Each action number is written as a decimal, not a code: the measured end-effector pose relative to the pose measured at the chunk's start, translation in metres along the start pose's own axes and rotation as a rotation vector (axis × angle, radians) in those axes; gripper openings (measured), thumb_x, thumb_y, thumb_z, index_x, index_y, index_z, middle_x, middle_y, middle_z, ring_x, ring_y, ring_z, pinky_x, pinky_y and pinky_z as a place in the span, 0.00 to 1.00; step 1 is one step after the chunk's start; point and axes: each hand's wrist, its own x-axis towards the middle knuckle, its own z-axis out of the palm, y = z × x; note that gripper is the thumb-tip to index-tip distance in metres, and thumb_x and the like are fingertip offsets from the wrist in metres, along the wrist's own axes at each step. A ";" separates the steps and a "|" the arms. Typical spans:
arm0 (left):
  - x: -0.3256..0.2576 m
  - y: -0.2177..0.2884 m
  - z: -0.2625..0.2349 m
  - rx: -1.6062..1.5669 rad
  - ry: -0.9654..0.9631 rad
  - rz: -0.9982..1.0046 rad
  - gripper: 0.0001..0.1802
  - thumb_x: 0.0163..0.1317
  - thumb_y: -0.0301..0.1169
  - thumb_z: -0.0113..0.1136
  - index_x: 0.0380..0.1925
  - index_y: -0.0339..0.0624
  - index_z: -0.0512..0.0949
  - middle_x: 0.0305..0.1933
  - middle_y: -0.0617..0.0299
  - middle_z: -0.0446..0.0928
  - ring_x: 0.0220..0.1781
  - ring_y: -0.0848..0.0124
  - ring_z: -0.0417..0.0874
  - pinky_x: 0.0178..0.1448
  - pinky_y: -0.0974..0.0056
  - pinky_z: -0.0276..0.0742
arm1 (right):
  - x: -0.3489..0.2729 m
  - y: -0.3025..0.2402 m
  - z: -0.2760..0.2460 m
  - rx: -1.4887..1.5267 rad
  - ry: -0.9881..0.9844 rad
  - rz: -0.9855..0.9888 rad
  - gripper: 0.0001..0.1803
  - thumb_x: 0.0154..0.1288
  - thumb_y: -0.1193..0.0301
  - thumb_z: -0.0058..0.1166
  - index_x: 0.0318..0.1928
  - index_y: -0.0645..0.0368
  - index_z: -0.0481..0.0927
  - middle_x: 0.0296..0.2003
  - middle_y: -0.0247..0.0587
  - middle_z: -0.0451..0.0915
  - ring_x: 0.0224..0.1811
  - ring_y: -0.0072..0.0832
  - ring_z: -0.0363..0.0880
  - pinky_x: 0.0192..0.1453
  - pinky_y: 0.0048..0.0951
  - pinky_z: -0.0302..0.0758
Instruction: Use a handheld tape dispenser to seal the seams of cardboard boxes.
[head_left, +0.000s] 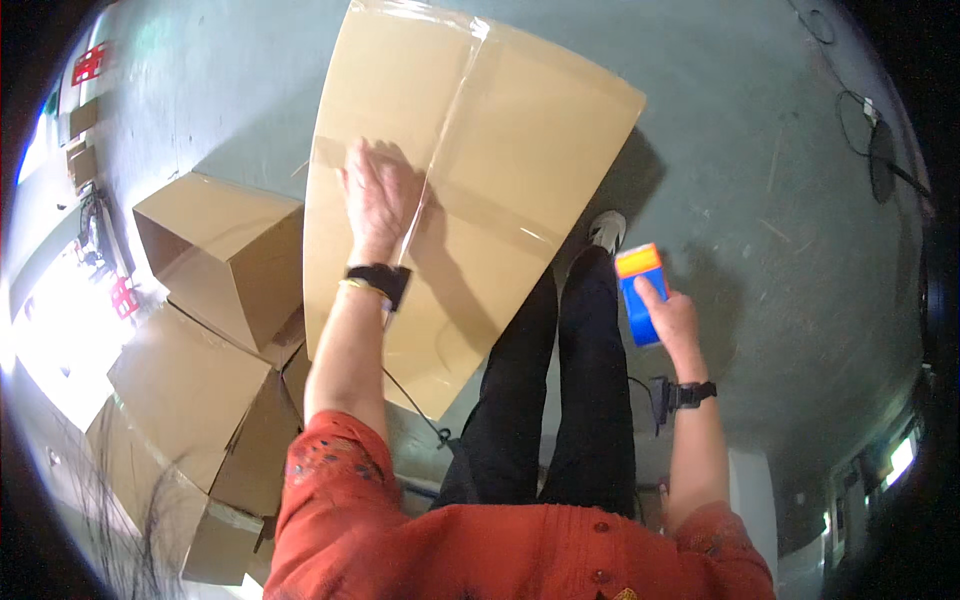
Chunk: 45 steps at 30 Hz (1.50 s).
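a person in an orange-red patterned top and black trousers stands on a grey-green concrete floor (760, 180). the right hand (672, 320) is closed around a blue and orange tape dispenser (638, 290), held out by the right leg. the left hand (378, 195) lies flat and open, holding nothing, on the taped seam of a large closed brown cardboard box (520, 150). open brown cardboard boxes (215, 250) sit stacked to the left.
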 end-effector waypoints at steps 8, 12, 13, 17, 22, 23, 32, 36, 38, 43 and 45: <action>-0.037 -0.135 -0.071 0.114 -0.008 -0.574 0.27 0.72 0.36 0.51 0.64 0.27 0.68 0.66 0.31 0.70 0.70 0.41 0.70 0.75 0.49 0.66 | 0.007 0.006 -0.034 -0.020 0.080 -0.006 0.41 0.64 0.32 0.54 0.40 0.63 0.88 0.33 0.55 0.87 0.39 0.49 0.88 0.47 0.43 0.79; -0.237 -0.245 -0.126 0.435 -0.461 -0.498 0.18 0.68 0.35 0.51 0.50 0.35 0.80 0.47 0.35 0.80 0.50 0.39 0.83 0.57 0.45 0.80 | -0.016 -0.036 -0.027 -0.185 -0.023 -0.097 0.43 0.62 0.30 0.53 0.40 0.65 0.88 0.35 0.60 0.87 0.43 0.55 0.86 0.51 0.47 0.78; -0.243 -0.167 -0.065 0.249 -0.557 -0.461 0.18 0.69 0.37 0.51 0.47 0.36 0.83 0.47 0.35 0.82 0.50 0.41 0.84 0.57 0.45 0.81 | -0.025 -0.011 -0.040 -0.256 0.063 -0.023 0.43 0.62 0.30 0.53 0.40 0.65 0.88 0.35 0.60 0.87 0.43 0.55 0.86 0.51 0.47 0.78; -0.336 -0.050 -0.076 -0.136 -0.831 -0.825 0.23 0.69 0.42 0.53 0.53 0.35 0.81 0.52 0.37 0.83 0.57 0.43 0.83 0.63 0.48 0.79 | -0.055 -0.030 -0.068 -0.274 0.004 -0.083 0.45 0.62 0.29 0.52 0.37 0.65 0.88 0.34 0.60 0.87 0.43 0.54 0.87 0.50 0.46 0.78; -0.362 0.080 -0.129 -0.399 -0.940 -0.921 0.27 0.71 0.46 0.52 0.60 0.38 0.79 0.56 0.45 0.84 0.61 0.55 0.83 0.67 0.58 0.75 | -0.074 -0.063 -0.089 -0.411 -0.069 -0.144 0.45 0.60 0.28 0.53 0.37 0.65 0.89 0.35 0.60 0.87 0.44 0.52 0.87 0.51 0.46 0.78; -0.370 0.086 -0.129 -0.422 -0.907 -0.939 0.27 0.71 0.46 0.52 0.60 0.38 0.79 0.56 0.45 0.84 0.61 0.55 0.83 0.67 0.58 0.75 | -0.076 -0.067 -0.094 -0.437 -0.050 -0.160 0.45 0.60 0.27 0.54 0.37 0.64 0.89 0.35 0.59 0.87 0.44 0.52 0.87 0.51 0.46 0.78; -0.481 0.084 -0.185 -0.996 -0.521 -1.403 0.26 0.73 0.47 0.52 0.63 0.41 0.75 0.57 0.59 0.80 0.58 0.65 0.81 0.59 0.57 0.78 | -0.127 -0.083 -0.107 -0.512 -0.003 -0.349 0.44 0.58 0.29 0.57 0.40 0.66 0.89 0.38 0.60 0.87 0.44 0.47 0.88 0.53 0.45 0.78; -0.536 0.092 -0.175 -1.138 -0.366 -1.511 0.22 0.71 0.43 0.53 0.56 0.41 0.77 0.52 0.58 0.81 0.52 0.64 0.82 0.54 0.56 0.80 | -0.148 -0.088 -0.109 -0.617 0.091 -0.385 0.47 0.57 0.29 0.58 0.38 0.70 0.89 0.37 0.60 0.87 0.44 0.46 0.87 0.53 0.44 0.78; -0.549 0.087 -0.166 -1.216 -0.293 -1.567 0.18 0.68 0.42 0.56 0.49 0.41 0.79 0.45 0.61 0.82 0.44 0.67 0.83 0.48 0.59 0.80 | -0.151 -0.083 -0.105 -0.621 0.125 -0.423 0.48 0.57 0.29 0.58 0.37 0.72 0.88 0.37 0.59 0.88 0.45 0.44 0.87 0.52 0.42 0.79; -0.545 0.060 -0.181 -1.198 0.048 -1.131 0.19 0.70 0.45 0.56 0.45 0.39 0.81 0.40 0.63 0.82 0.43 0.74 0.80 0.50 0.64 0.79 | -0.151 -0.064 -0.105 -0.563 0.142 -0.489 0.49 0.56 0.28 0.58 0.36 0.74 0.87 0.38 0.64 0.87 0.45 0.46 0.87 0.53 0.44 0.78; -0.536 0.059 -0.208 -1.227 0.242 -1.040 0.20 0.71 0.44 0.56 0.47 0.37 0.81 0.40 0.64 0.82 0.44 0.74 0.81 0.52 0.66 0.77 | -0.160 -0.062 -0.103 -0.559 0.151 -0.530 0.50 0.56 0.28 0.58 0.36 0.74 0.87 0.37 0.62 0.87 0.44 0.45 0.87 0.52 0.43 0.78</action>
